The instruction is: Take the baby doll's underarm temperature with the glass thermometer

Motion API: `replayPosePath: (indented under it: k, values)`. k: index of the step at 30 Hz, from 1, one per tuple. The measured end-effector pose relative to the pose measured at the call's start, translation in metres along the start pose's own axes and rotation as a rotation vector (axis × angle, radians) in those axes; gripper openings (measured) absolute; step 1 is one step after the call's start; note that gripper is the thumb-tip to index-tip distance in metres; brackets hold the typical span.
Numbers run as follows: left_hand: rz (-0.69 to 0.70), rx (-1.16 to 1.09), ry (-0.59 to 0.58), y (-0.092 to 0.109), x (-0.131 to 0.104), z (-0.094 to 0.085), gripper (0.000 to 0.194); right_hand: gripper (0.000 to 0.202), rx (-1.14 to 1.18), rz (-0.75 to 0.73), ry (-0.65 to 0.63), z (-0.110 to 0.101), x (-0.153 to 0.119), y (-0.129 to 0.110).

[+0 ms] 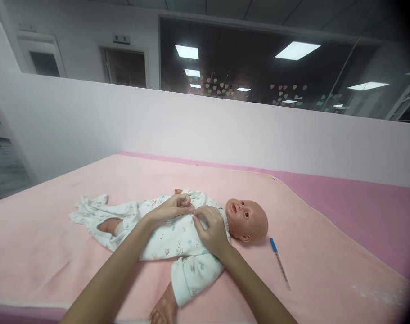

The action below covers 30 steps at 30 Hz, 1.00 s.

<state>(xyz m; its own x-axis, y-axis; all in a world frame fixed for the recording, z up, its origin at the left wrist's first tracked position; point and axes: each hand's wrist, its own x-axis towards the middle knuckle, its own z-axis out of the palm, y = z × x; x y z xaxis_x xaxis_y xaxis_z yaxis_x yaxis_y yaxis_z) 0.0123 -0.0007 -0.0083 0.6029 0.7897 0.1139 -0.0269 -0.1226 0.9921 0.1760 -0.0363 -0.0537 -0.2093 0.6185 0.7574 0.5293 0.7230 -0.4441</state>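
A baby doll [250, 220] lies on its back, its bald head to the right. It wears a white printed outfit [171, 238], which is open and bunched around the legs at the left. My left hand [174, 208] pinches the front of the outfit at the chest, fingers closed. Close beside it, my right hand [212, 227] has its thumb and fingertips together on the same fabric, almost touching the left fingertips. The small spot between the fingertips is too small to make out. One doll hand [164, 310] sticks out of the near sleeve.
A pen-like stick with a blue cap [273, 245] lies right of the doll's head. Peach cloth [49, 225] covers the pink surface [370, 216]. A low white wall [225, 130] stands behind, with a dark window above it.
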Motion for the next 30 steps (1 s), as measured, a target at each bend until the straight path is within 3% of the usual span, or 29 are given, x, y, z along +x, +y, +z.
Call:
replayPosePath:
  k: [6, 18, 30]
  values:
    - [0.000, 0.030, -0.005, 0.0003, 0.0002, -0.0002, 0.031, 0.006, 0.029, 0.075, 0.073, 0.0022, -0.0017, 0.0037]
    - [-0.006, 0.038, -0.006, 0.0010, 0.0002, -0.0007, 0.035, 0.009, 0.006, 0.082, 0.090, 0.0031, -0.0017, 0.0034]
    - [-0.019, 0.034, -0.056, -0.0037, 0.0009, -0.0090, 0.021, 0.011, -0.040, -0.017, 0.084, 0.0028, -0.0020, 0.0014]
